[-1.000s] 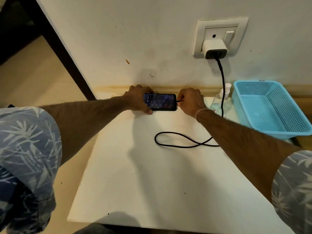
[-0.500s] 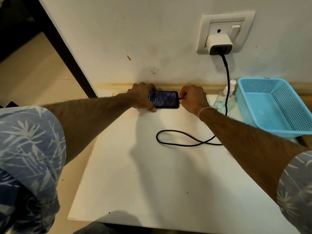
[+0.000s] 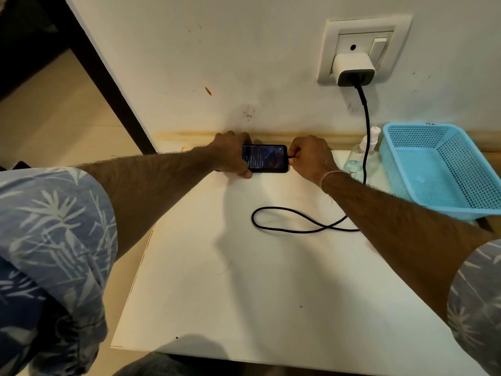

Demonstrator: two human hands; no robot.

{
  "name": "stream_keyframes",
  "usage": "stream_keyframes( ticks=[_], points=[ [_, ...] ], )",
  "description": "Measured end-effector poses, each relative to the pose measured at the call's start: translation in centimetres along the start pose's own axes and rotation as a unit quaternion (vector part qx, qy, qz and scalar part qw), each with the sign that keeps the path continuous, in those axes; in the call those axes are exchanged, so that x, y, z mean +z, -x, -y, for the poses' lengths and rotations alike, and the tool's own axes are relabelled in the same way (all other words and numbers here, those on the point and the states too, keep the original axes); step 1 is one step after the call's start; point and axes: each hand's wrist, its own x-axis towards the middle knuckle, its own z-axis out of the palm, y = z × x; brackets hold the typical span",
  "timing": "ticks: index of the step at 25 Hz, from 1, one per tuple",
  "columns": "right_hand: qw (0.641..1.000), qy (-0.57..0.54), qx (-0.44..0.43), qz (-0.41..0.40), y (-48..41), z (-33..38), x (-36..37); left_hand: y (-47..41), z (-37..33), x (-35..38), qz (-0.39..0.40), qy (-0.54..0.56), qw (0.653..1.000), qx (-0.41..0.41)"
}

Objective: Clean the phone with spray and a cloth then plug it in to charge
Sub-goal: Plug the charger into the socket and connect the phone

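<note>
Both forearms reach out over the surface (image 3: pixel 244 280), patterned sleeves at the near corners. Slack cable (image 3: pixel 366 118) lies looped on the surface, just in front of the right forearm.

Phone (image 3: pixel 267 158) lies flat at the far edge of the surface, near the wall (image 3: pixel 217 50), screen up and lit. Left hand (image 3: pixel 233 154) grips its left end, thumb on the near edge, fingers curled over the far side. Right hand (image 3: pixel 309 158) pinches the connector (image 3: pixel 291 157) at the phone's right end.

Change: a second ago there was a visible gap between the connector tip and the phone. Now the tip sits right at the phone's edge and the fingers are nearly against the case. Looks seated or on the last bit of travel; can't confirm a charging indicator, the screen is too small to read. My read is that cleaning is done and this is the final step. What's left is to let go with both hands without dragging the phone by the cable.

Surface: white top, a few dark specks. Spray bottle (image 3: pixel 360 158) stands to the right of the right hand, with the cable running down in front of it. Blue perforated basket (image 3: pixel 423 127) sits just beside the bottle. I can't pick out a cloth.

Room: scuffed white wall with a wooden strip along its base. White charger (image 3: pixel 352 66) is plugged into the socket plate (image 3: pixel 328 50) above the bottle. On the left are a dark diagonal post (image 3: pixel 108 77) and beige floor (image 3: pixel 54 104).
</note>
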Motion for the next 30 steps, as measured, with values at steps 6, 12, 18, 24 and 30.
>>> stream_keyframes(
  ticks=[6,12,18,24,30],
  points=[
    [1.000,0.001,0.005,0.000,0.17,0.05,-0.06,0.01,-0.12,0.11,0.002,0.001,1.000,-0.011],
    [1.000,0.003,0.009,0.006,0.18,-0.04,-0.17,-0.11,-0.10,0.27,0.000,0.006,1.000,-0.015],
    [1.000,0.008,0.007,0.012,0.11,-0.26,-0.07,-0.13,-0.16,0.45,-0.009,0.016,1.000,-0.021],
    [1.000,0.009,0.006,0.005,0.08,-0.23,0.05,-0.25,-0.15,0.69,-0.016,0.016,1.000,-0.020],
    [1.000,0.015,0.006,0.010,-0.04,-0.32,0.16,-0.44,-0.01,0.94,-0.018,0.007,1.000,-0.022]
  ],
)
